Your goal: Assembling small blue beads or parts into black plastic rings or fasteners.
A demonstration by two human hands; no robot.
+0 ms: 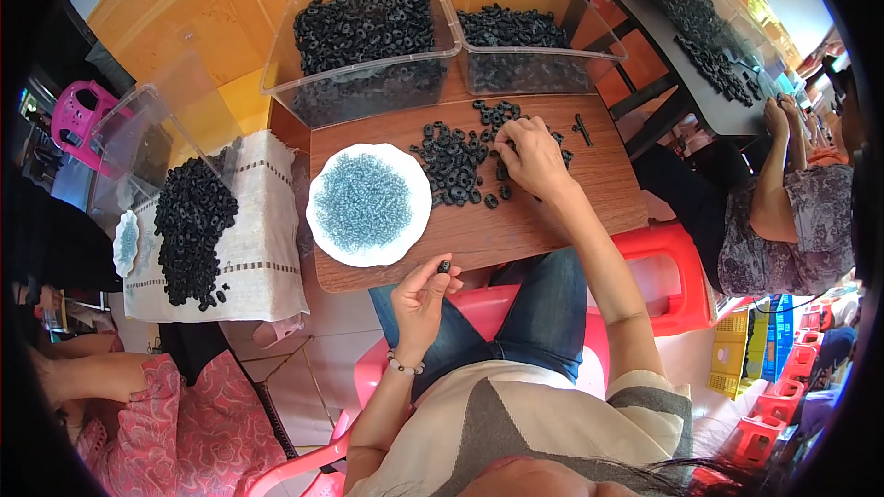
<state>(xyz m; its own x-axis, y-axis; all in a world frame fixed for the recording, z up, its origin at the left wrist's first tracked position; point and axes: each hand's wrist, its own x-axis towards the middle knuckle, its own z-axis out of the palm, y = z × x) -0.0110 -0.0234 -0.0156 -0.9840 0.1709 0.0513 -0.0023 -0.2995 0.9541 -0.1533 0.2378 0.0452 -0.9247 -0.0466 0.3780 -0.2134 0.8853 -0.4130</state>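
Note:
Between the thumb and fingers of my left hand [422, 302] is a small black part [444, 267], held over the table's front edge. My right hand [534, 158] reaches down into a loose pile of small black ring-shaped parts [451, 161] on the brown table [552, 225]. Its fingers are bent together at the pile's right side, and whatever they pinch is hidden. Left of the pile stands a white scalloped plate [319, 237] heaped with small clear bluish pieces [361, 198]. A thin black stick-like part [583, 130] lies right of my right hand.
Two clear plastic bins [368, 74] [543, 64] of black parts stand at the table's back. On the left, a cloth-covered table [267, 258] bears another black heap [193, 221]. Co-workers sit at both sides; one person's hands [783, 110] are at a dark table [709, 101].

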